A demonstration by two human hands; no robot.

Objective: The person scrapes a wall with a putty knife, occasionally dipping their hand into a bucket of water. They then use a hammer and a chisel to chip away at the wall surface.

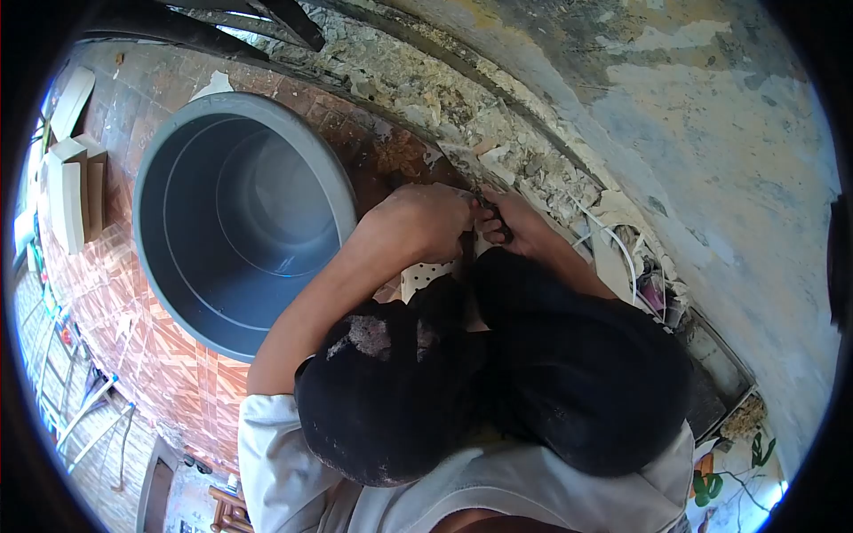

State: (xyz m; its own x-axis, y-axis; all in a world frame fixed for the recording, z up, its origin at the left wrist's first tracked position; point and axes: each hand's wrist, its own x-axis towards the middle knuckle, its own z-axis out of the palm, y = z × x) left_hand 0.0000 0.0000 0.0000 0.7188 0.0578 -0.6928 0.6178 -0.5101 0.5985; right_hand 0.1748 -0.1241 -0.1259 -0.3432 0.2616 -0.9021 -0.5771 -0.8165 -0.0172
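A small dark object (496, 226), its shape unclear, sits beside rubble (533, 164). The left hand (426, 222) and right hand (530, 226) pinch it, fingers curled tight.

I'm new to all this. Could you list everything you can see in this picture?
tub: one, grey, on the floor left of the hands
floor tiles: many, red-brown, under the tub
rubble: one strip, pale, along the wall's foot
wall: one, grey-blue, patchy, right
cable: one, white, in the rubble
blocks: a few, white, far left
perforated sheet: one, white, below the hands
knees: two, black trousers, centre
left hand, right hand: together at the rubble; grip hidden
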